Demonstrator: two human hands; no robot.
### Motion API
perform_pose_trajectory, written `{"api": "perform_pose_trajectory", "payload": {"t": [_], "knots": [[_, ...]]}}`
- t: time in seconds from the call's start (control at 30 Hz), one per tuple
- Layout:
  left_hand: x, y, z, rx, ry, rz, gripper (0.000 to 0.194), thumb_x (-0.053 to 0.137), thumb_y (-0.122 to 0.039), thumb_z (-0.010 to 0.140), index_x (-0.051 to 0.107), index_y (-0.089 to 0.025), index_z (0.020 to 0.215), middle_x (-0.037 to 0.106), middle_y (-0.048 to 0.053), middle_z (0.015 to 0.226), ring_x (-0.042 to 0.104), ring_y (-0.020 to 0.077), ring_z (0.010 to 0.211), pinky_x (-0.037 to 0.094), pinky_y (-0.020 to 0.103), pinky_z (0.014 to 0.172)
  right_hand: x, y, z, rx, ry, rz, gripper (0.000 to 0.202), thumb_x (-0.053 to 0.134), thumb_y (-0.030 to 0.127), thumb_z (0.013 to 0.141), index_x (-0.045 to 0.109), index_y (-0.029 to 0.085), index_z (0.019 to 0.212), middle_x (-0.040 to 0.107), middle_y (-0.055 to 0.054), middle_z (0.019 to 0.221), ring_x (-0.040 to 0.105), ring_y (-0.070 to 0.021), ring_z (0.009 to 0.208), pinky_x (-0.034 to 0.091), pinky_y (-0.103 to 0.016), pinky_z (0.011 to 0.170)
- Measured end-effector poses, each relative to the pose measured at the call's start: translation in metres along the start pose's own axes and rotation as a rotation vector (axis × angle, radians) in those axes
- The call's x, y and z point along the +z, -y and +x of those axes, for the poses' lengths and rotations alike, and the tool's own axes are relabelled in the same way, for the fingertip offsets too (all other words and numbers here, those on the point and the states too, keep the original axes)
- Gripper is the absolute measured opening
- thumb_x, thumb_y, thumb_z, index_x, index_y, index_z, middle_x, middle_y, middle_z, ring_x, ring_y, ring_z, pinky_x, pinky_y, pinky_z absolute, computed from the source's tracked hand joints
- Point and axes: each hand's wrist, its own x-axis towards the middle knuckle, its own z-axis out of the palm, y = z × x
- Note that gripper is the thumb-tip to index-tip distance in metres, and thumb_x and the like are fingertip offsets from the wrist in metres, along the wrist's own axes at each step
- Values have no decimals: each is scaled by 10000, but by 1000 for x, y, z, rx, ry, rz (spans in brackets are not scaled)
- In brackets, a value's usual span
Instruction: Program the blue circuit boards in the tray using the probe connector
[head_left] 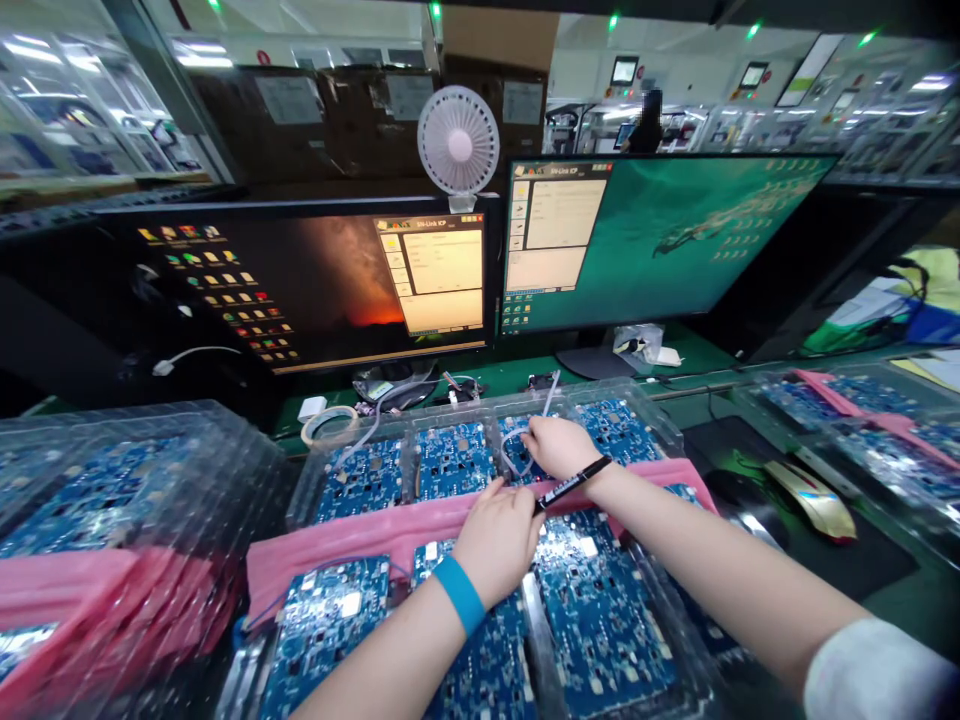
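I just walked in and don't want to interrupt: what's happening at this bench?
A person is working over a clear tray of blue circuit boards. Their right hand appears to pinch a thin, pale cable above the boards. The left hand is beside it, with a black marker extending from its fingers. A pink strip lies across the tray.

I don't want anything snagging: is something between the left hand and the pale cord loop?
Nothing visible blocks the left hand from the pale cord loop. The pink strip runs beneath that hand, with the marker to its right.
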Motion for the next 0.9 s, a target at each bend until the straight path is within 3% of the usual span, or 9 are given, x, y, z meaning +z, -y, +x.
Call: {"api": "perform_pose_trajectory", "payload": {"t": [0.27,0.43,0.6,0.77,0.9], "knots": [[3,0,1,0,-5,12,107,361,-209,840,454,-157,827,613,73,767,579,191,799,313,379,943,4,-1,4,45,-26,57,215,407,310,880,527,139,826,568,-60,779,539,-168,754,359,-218,654],[2,1,2,-42,-19,-42,114,356,-219,846,438,-168,785,596,72,740,577,209,787,390,375,849,-16,-16,5,127,-84,123,249,365,332,893,519,155,809,569,-40,785,526,-149,730,329,-207,598],[-4,6,2,-141,-101,-125,172,283,-244,878,431,-159,861,584,85,795,565,212,815,438,339,717,-28,-33,-58,177,-104,179,250,437,348,834,519,159,694,543,-16,653,502,-149,624,292,-208,511],[-3,9,3,-196,-140,-180,165,297,-261,880,423,-155,890,594,87,801,564,219,810,432,338,706,-1,-20,-130,22,-6,341,259,468,318,799,509,166,593,553,5,661,512,-129,631,368,-210,580],[-2,8,3,-200,-133,-180,156,314,-267,873,425,-159,860,589,84,773,564,229,775,428,339,682,19,-8,-142,-89,-122,447,253,463,298,789,470,159,578,555,-14,707,505,-146,705,369,-247,697]]}}
